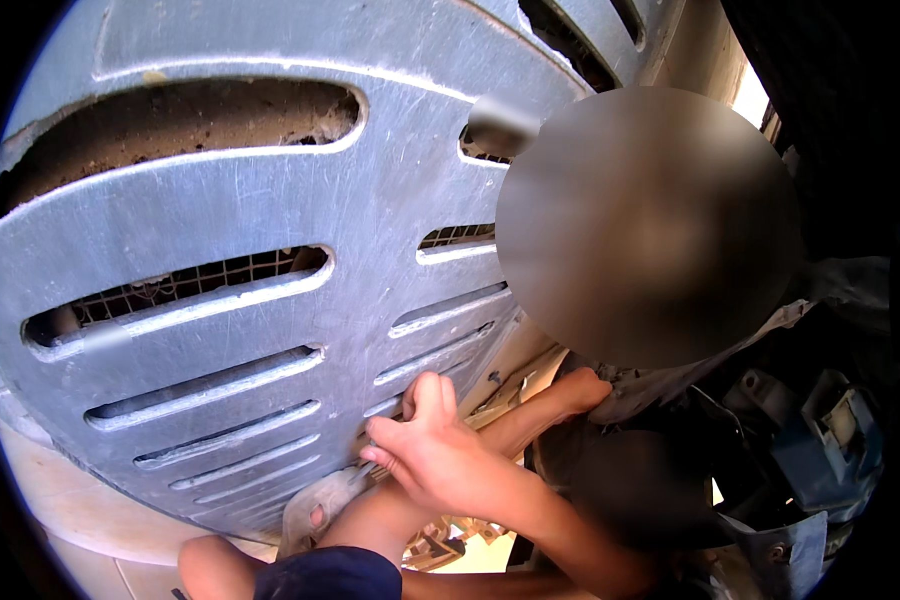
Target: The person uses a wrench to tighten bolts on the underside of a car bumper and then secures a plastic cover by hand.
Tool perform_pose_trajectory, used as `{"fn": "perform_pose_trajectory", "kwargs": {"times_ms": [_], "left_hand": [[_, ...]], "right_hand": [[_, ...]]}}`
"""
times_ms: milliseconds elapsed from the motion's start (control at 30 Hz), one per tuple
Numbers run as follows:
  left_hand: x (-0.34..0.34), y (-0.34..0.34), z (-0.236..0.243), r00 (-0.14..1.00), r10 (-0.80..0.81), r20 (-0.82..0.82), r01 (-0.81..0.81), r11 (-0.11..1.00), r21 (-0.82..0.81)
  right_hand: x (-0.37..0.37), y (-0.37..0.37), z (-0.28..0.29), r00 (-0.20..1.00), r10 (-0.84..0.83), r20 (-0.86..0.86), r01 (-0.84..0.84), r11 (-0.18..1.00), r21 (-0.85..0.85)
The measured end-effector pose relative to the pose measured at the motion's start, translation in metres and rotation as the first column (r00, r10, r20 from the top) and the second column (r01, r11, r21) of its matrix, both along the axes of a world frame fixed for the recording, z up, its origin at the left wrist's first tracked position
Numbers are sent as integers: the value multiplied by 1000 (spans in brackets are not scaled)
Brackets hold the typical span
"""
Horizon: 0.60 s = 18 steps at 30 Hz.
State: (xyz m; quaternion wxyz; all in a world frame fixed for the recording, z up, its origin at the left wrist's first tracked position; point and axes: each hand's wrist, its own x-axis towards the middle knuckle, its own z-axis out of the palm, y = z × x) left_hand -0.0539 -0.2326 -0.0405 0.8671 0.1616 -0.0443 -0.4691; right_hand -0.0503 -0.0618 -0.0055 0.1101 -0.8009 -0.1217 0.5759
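Curling beside slotted panel (385,190), one hand (422,432), grip obscured

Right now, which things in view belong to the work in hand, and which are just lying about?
Work, apparently:
slotted metal panel
curled hand near its lower slots, contact unclear

Lying about, apparently:
blue-grey object at far right, kind unclear
brown scraps near the lower edge

Round patch (650,228) at upper right is blurred | slotted panel (385,190) is cut off above | navy sleeve (330,577) is cropped below | palm of nearer hand (425,440) is hidden
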Motion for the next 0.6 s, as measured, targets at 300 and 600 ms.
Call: {"fn": "perform_pose_trajectory", "kwargs": {"times_ms": [300,600], "left_hand": [[-9,12,0,986,161,-53,-164,984,-72],[1,-15,-7,901,292,320,-302,953,-19]], "right_hand": [[9,4,3,996,-13,-92,6,997,-79],[10,7,-2,994,19,-110,-27,998,-65]]}}
